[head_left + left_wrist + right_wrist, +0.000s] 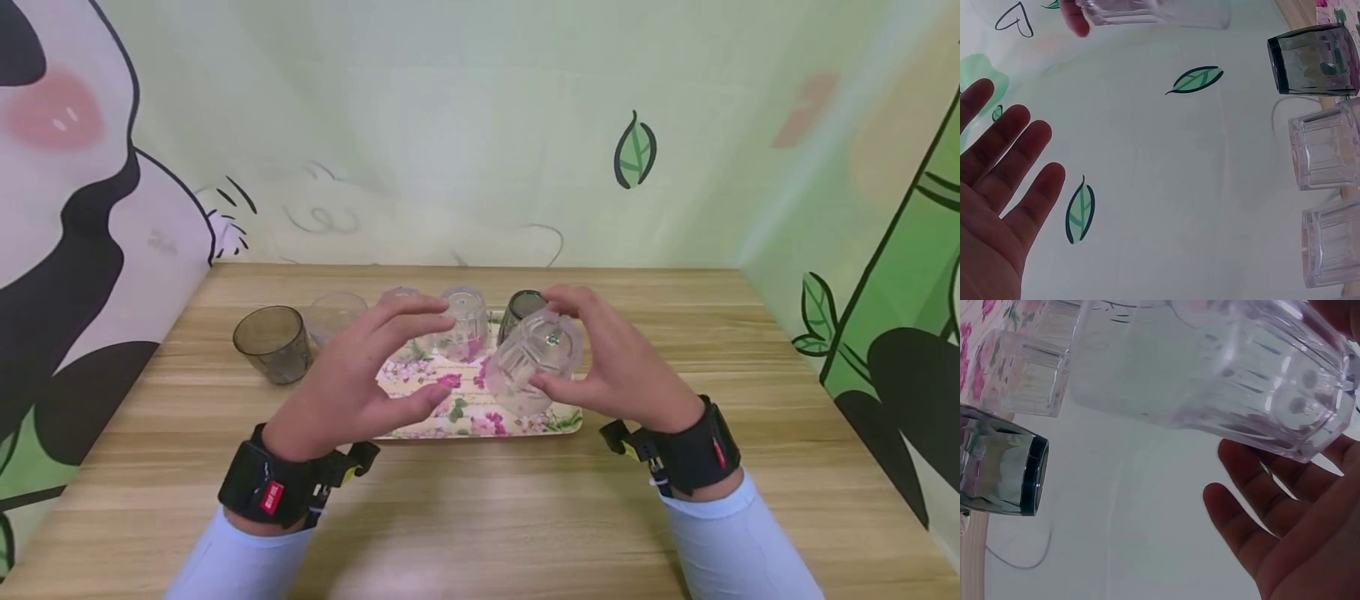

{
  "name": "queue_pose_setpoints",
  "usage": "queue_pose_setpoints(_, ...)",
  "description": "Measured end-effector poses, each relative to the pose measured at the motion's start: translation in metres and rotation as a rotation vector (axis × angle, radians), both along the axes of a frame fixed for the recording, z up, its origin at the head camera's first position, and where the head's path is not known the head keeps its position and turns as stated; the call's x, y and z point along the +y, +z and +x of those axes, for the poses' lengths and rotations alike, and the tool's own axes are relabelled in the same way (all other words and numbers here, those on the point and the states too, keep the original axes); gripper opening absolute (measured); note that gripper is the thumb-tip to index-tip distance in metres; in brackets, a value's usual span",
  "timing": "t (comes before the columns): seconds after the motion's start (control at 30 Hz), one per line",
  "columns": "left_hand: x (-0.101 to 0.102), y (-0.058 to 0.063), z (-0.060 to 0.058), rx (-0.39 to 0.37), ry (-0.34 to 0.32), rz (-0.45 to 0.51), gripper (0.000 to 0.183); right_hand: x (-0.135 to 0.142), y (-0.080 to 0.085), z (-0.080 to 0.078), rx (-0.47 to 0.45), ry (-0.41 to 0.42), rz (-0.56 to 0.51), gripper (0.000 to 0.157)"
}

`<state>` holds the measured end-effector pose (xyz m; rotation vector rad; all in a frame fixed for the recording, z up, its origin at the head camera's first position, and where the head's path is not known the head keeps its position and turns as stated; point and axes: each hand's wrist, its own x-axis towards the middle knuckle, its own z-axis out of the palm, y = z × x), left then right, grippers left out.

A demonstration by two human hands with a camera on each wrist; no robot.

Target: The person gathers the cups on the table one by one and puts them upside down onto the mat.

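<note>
My right hand (622, 371) holds a clear faceted glass (536, 354) between thumb and fingers, tilted with its base up, over the right part of a floral tray (431, 387). In the right wrist view the same clear glass (1210, 369) fills the top. My left hand (348, 379), fingers spread and holding nothing, hovers above the tray's left side. Along the tray's back stand a dark grey glass (522, 305) and two clear glasses, one in the middle (465, 312) and one (401, 292) largely hidden by my left hand, all bottom up.
Left of the tray a smoky brown glass (273, 346) stands mouth up on the wooden table (480, 517). Beside it is a clear glass (336, 312), partly behind my left hand. A printed wall covering (480, 150) rises at the table's back edge and both sides.
</note>
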<state>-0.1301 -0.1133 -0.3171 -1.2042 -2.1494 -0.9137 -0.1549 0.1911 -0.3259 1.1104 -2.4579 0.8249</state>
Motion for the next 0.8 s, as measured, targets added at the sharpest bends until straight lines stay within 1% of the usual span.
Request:
queue_pose_setpoints(0.17, -0.001, 0.001, -0.001, -0.008, 0.005, -0.011, 0.055, 0.001, -0.004, -0.005, -0.083, -0.046, 0.076, 0.081)
queue_pose_setpoints(0.27, -0.001, 0.000, -0.001, -0.010, 0.009, -0.016, 0.055, 0.001, -0.007, -0.009, -0.125, -0.055, 0.113, 0.080)
queue_pose_setpoints(0.4, -0.002, -0.001, -0.002, -0.005, 0.011, -0.022, 0.055, 0.002, -0.013, -0.015, -0.163, -0.058, 0.125, 0.078)
queue_pose_setpoints(0.6, -0.002, -0.002, -0.002, 0.004, 0.030, -0.049, 0.055, 0.000, -0.023, -0.024, -0.229, -0.093, 0.146, 0.077)
queue_pose_setpoints(0.8, -0.002, -0.003, -0.001, -0.019, 0.043, -0.061, 0.054, -0.003, -0.033, -0.031, -0.263, -0.108, 0.168, 0.079)
